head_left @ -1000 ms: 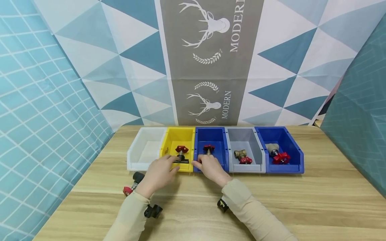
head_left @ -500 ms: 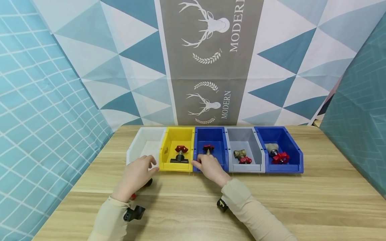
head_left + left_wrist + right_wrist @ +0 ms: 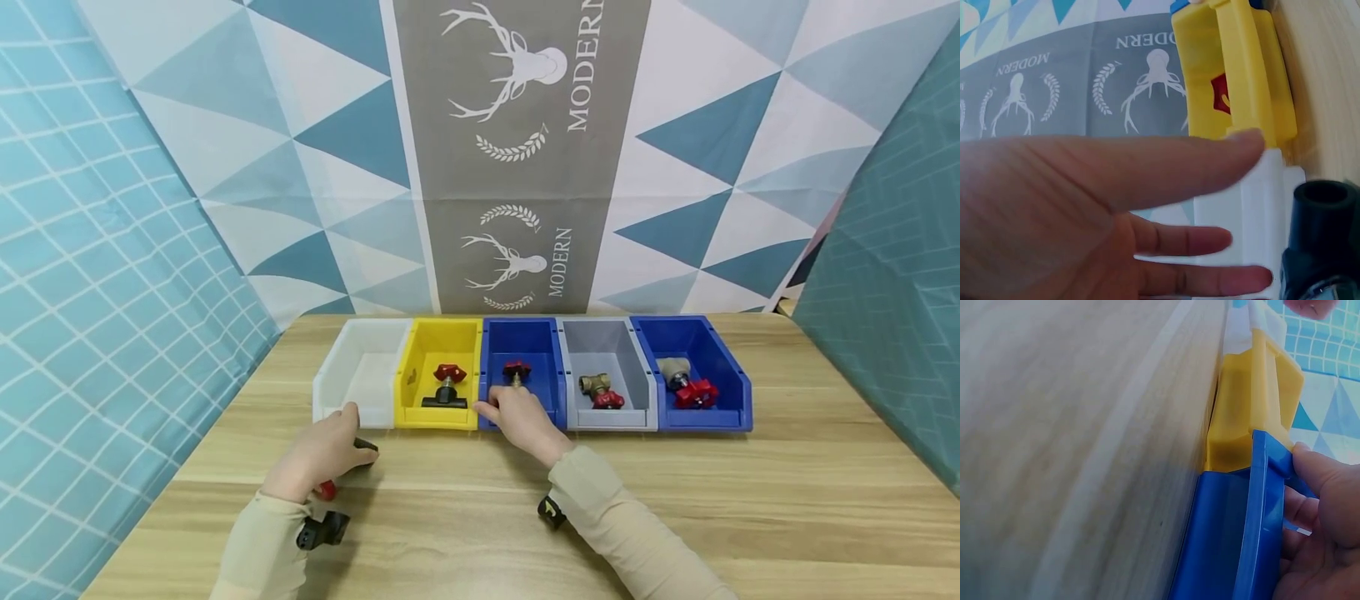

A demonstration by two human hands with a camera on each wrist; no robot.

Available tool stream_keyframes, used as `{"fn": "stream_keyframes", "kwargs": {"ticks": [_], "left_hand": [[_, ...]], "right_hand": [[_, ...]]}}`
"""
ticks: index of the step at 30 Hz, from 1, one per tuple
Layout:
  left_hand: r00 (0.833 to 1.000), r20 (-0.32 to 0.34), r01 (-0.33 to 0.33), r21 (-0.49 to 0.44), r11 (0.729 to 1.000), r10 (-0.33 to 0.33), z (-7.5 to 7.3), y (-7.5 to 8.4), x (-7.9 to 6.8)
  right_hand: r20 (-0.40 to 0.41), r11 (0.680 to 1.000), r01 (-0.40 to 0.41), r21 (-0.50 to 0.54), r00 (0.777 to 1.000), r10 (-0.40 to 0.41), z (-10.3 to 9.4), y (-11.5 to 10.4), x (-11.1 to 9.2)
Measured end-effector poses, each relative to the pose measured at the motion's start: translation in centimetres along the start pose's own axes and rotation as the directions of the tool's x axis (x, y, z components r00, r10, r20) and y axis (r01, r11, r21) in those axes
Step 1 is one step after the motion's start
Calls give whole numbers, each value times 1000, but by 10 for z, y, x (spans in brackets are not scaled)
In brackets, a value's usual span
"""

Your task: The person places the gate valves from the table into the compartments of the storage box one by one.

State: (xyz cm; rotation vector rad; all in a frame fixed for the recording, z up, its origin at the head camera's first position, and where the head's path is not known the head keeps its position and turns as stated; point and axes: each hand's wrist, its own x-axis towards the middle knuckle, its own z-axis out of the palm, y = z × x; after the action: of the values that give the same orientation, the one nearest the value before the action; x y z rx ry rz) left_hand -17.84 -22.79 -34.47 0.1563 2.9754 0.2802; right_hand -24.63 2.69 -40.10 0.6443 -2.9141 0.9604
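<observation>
My left hand (image 3: 318, 454) hovers over a valve with a black body (image 3: 366, 448) and red handwheel (image 3: 326, 490) on the table, covering its middle. In the left wrist view, thumb and fingers extend apart from each other beside the black pipe end (image 3: 1321, 215). My right hand (image 3: 521, 421) reaches over the front of the middle blue bin (image 3: 525, 333); its thumb touches the rim corner, and the fingertips are hidden behind the front wall. Just past it shows a red-handled valve (image 3: 517, 371). A black valve with a red handwheel (image 3: 447, 392) stands in the yellow bin (image 3: 442, 418).
At far left of the row is a white bin (image 3: 375, 333). To the right, a grey bin (image 3: 611, 418) holds a brass valve (image 3: 600, 387), and another blue bin (image 3: 705, 419) holds a pale, red-handled valve (image 3: 693, 392). A patterned cloth (image 3: 360, 250) hangs behind.
The left hand has withdrawn from the black valve in the yellow bin, moving left and toward me, down over the valve on the table. The right hand stays in place.
</observation>
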Motion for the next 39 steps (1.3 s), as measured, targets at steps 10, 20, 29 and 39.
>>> {"fn": "stream_keyframes", "kwargs": {"ticks": [10,20,29,39], "left_hand": [[993,43,114,-8,993,-114,-2,-5,-3],[985,89,141,93,986,-149,6,-9,-3],[984,74,156,60,986,-160,10,-11,1],[987,71,143,48,989,-146,11,-14,3]], "right_hand": [[-8,1000,-1,-6,1000,1,0,0,-1],[-3,1000,-5,-1,1000,5,0,0,-1],[1,1000,0,-10,1000,0,2,2,0],[-3,1000,9,-14,1000,-9,0,0,0]]}}
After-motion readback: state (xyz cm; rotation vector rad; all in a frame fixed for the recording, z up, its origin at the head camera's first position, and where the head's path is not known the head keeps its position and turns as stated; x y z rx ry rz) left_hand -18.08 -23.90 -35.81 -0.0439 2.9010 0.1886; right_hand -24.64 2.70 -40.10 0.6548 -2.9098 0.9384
